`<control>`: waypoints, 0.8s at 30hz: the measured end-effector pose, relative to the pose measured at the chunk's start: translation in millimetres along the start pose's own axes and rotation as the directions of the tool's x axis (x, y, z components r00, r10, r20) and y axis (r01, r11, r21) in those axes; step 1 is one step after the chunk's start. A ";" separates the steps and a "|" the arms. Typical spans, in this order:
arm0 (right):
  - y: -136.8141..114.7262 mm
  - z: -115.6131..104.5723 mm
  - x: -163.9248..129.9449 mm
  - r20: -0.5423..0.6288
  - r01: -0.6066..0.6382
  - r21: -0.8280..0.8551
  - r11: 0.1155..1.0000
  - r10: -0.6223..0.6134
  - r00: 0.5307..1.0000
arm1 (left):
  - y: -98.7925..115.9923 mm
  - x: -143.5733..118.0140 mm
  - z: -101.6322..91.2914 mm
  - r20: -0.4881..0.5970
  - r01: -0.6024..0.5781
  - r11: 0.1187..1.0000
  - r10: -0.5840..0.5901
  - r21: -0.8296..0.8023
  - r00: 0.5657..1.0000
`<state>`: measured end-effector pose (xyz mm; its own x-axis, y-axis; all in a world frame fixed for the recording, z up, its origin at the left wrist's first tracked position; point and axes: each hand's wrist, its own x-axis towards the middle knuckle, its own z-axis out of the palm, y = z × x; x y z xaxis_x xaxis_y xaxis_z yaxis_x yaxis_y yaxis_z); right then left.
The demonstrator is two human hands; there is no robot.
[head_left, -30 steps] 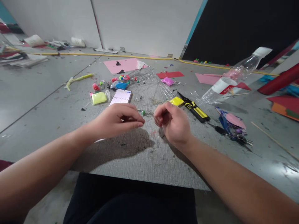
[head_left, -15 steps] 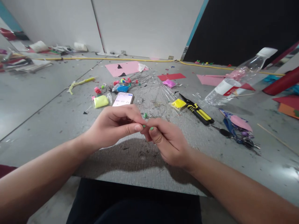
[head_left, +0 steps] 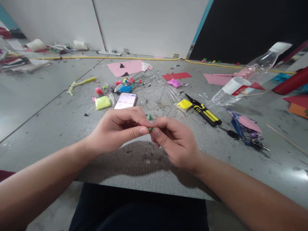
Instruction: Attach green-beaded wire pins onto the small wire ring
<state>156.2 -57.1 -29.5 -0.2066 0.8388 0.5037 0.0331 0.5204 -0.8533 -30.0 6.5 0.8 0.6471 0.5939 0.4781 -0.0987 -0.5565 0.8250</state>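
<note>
The tiny green clay bit [head_left: 150, 129], pinched between the closed fingertips of the left hand [head_left: 120, 130] and right hand [head_left: 174, 142] above the grey board [head_left: 144, 166], wants light, even rolling pressure so it keeps shape.

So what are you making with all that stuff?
A person sits at a grey board and pinches a tiny green bit between the fingertips of the left hand and the right hand, held just above the board. Beyond the hands lie a phone showing a timer, small packets of coloured clay, thin wires, and yellow-handled cutters. A plastic bottle lies to the right.
</note>
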 end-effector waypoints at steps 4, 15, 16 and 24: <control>-0.2 1.0 -0.3 -0.013 -0.006 0.031 0.999 0.006 1.000 | -0.7 -0.4 -0.3 0.005 -0.023 1.000 0.023 0.007 1.000; -1.5 0.7 -0.9 -0.028 -0.009 0.057 0.998 0.011 1.000 | 1.9 -0.3 0.7 -0.008 -0.005 1.000 0.005 0.009 1.000; -1.4 0.6 -0.8 -0.025 -0.008 0.055 0.998 0.009 1.000 | 1.8 -0.3 0.9 -0.006 -0.009 1.000 0.009 0.005 1.000; 1.4 0.9 -1.2 -0.027 0.041 0.042 0.998 -0.040 0.999 | -0.4 1.7 1.7 -0.003 -0.067 0.998 0.067 0.007 0.998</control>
<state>155.6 -57.6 -31.4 -0.1810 0.8216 0.5406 -0.0161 0.5471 -0.8369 -27.6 6.7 0.7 0.6371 0.5569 0.5329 -0.1362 -0.5992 0.7889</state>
